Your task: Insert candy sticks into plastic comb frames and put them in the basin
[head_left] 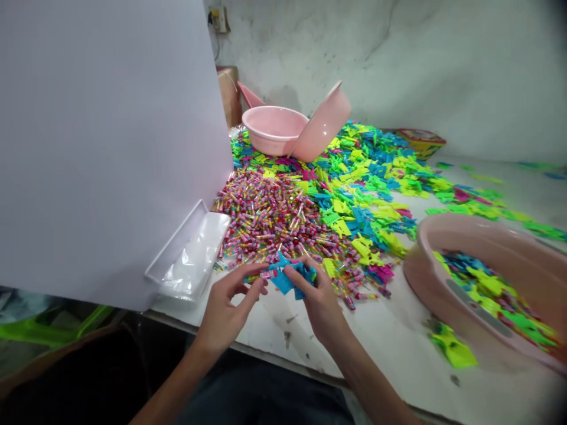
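Head view: we look down on our left hand (pixel 225 307) and right hand (pixel 316 298), held close together over the near part of a white-topped table (pixel 274 339), with a bright blue flat plastic piece (pixel 283 280) between them. Its long axis runs roughly sideways across our view, and it lies nearer the right hand, whose curled fingers (pixel 295 271) grasp it from above. The left hand is not clenched: its thumb and fingertips pinch a small pink striped plastic tube (pixel 266 274) at the blue piece's left end, and we cannot tell whether the two are joined. Just ahead of our hands spreads a dense heap of multicoloured striped plastic tubes (pixel 266 221), and beyond it to the right lies a wide scatter of flat neon green, yellow and blue plastic pieces (pixel 367 177). To the right, a tilted pale pink plastic basin (pixel 482 277) holds more such pieces, with bare table between it and the right hand. A white plastic tray (pixel 177 236) holding a clear plastic bag (pixel 195 260) sits near the left hand, against a tall pale grey board (pixel 101 147). The table's straight front edge passes just below our wrists, leaving a narrow open strip there.
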`<state>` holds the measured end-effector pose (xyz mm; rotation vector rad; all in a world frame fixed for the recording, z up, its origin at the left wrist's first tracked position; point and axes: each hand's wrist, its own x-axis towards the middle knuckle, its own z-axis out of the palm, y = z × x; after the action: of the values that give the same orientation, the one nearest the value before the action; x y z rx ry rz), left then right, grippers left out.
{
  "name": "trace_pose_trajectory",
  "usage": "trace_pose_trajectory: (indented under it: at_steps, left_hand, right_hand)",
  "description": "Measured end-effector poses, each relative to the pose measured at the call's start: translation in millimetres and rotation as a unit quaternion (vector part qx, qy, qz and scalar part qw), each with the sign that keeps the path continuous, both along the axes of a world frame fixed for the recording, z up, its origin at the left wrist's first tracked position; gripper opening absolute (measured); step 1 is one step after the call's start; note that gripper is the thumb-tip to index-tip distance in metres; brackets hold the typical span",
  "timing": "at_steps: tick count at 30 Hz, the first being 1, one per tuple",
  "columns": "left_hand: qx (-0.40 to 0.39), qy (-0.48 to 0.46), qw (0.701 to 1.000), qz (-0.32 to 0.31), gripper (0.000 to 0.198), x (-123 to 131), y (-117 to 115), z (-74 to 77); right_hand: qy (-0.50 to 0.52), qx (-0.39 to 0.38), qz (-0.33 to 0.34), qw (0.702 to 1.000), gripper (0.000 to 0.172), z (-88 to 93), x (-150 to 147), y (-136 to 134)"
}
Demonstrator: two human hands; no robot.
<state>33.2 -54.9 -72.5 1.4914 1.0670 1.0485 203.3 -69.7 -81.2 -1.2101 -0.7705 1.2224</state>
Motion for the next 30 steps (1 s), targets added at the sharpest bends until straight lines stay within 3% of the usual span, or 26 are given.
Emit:
trace_pose_trajectory:
  at_steps: [4,7,12,16,21,30]
  left_hand:
    - [-0.021,-0.018,0.999,0.037,0.026,-6,3,-1.7]
    - [-0.044,-0.034,0.998,0.014,0.022,-10,3,-5.9]
    - [-0.047,0.056,0.997,-0.014,0.024,-14,0,-5.8]
    - [0.001,0.138,0.99,-0.021,0.029,-13,-1,3.2]
    - [0.014,0.124,0.991,-0.041,0.037,-13,-2,9.1]
    - [0.098,0.23,0.968,-0.03,0.021,-14,-6,8.1]
  right_hand:
    - [0.041,-0.006,-0.024,0.999,0.033,-3.9,-4,0]
    - [0.042,0.001,-0.028,0.999,0.03,-3.0,-6,-1]
    - [0.024,-0.002,-0.013,1.0,0.031,-0.8,-8,-5]
    - [0.018,0.019,0.002,1.0,0.028,-0.4,-9,-8]
    - [-0.01,0.036,-0.009,0.999,0.028,1.2,-12,-12]
    - [-0.049,0.045,-0.016,0.998,0.025,1.0,-18,-16]
